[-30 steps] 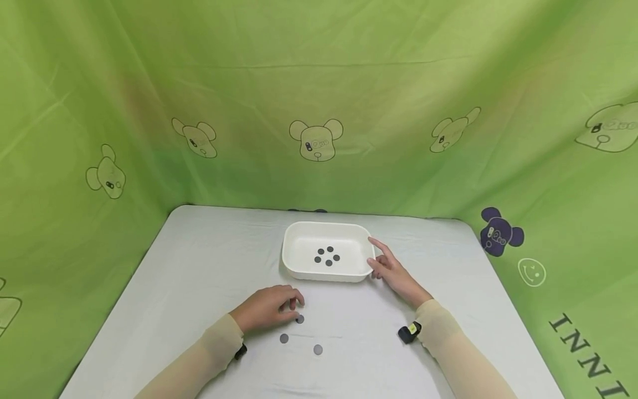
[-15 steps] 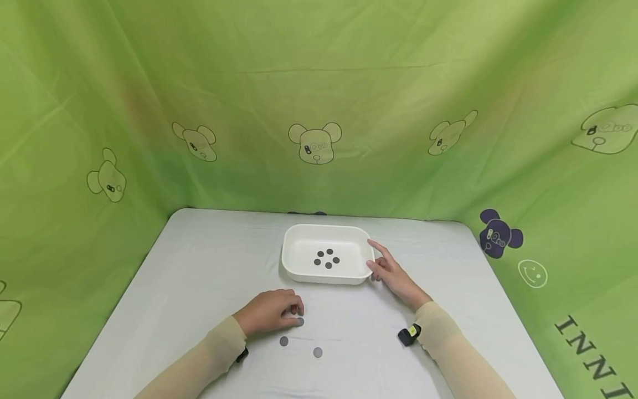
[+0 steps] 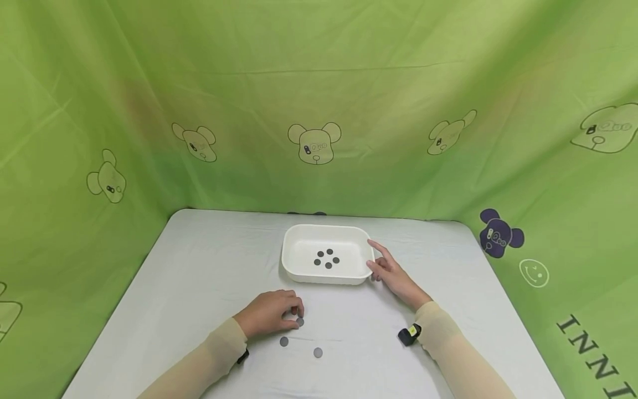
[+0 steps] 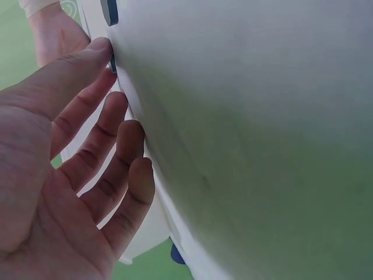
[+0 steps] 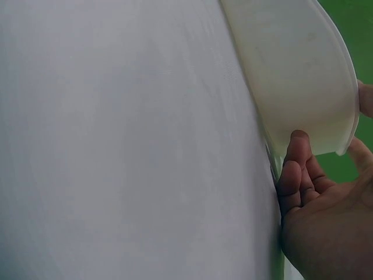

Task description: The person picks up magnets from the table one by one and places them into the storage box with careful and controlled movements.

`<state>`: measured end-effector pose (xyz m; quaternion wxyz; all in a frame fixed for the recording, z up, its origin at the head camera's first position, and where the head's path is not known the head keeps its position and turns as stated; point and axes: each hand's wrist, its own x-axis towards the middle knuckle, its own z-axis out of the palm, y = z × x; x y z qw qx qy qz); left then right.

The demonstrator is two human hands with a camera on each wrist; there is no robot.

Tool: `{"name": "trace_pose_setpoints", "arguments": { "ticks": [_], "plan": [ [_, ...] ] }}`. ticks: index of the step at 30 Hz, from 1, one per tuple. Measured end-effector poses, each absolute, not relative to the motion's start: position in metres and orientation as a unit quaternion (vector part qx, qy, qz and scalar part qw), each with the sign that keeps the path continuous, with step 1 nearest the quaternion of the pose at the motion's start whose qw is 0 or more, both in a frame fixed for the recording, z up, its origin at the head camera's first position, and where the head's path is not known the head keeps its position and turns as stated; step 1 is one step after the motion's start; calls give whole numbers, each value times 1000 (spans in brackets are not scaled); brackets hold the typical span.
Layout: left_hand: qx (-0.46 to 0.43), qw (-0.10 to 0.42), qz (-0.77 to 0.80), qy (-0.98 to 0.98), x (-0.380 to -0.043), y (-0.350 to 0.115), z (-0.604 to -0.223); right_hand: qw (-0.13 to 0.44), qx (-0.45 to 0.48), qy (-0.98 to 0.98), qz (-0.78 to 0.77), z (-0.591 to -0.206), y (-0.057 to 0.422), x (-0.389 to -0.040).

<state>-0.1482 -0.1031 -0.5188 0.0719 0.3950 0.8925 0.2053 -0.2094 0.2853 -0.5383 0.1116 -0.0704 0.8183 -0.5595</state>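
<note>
In the head view my left hand [image 3: 269, 312] rests on the table with its thumb and index finger at the edges of a small dark grey disc [image 3: 300, 321]. The left wrist view shows that disc [image 4: 113, 63] between the thumb and index fingertips, the other fingers loosely bent. My right hand [image 3: 395, 277] grips the right end of a white rectangular dish [image 3: 326, 280], thumb and index finger on its rim. In the right wrist view the remaining fingers are curled by the dish wall [image 5: 297, 76]. Several similar discs [image 3: 328, 265] lie flat inside the dish.
Two more grey discs, a left one [image 3: 284, 341] and a right one [image 3: 318, 352], lie on the table nearer the body. A pale cloth covers the table [image 3: 209, 249]. Green printed curtains [image 3: 314, 183] hang around its back and sides.
My left thumb and index finger have closed in on the disc, which stays in place. The right hand keeps its hold on the dish. The view has shifted slightly.
</note>
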Motion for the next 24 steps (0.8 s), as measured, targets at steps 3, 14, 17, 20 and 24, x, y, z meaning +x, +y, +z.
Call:
{"name": "trace_pose_setpoints", "arguments": {
  "ticks": [3, 14, 17, 20, 24],
  "plan": [
    [397, 71, 206, 892, -148, -103, -519, 112, -72, 817, -562, -539, 285, -209],
    [386, 79, 191, 899, -149, -100, -524, 107, -75, 818, -560, -538, 284, -208],
    [390, 76, 188, 898, -149, -99, -526, 105, -75, 818, -560, -539, 284, -208],
    [396, 75, 189, 896, -149, -98, -526, 104, -74, 819, -560, -540, 285, -209],
    [403, 75, 191, 892, -148, -97, -526, 104, -74, 820, -558, -541, 285, -209]
  ]
}}
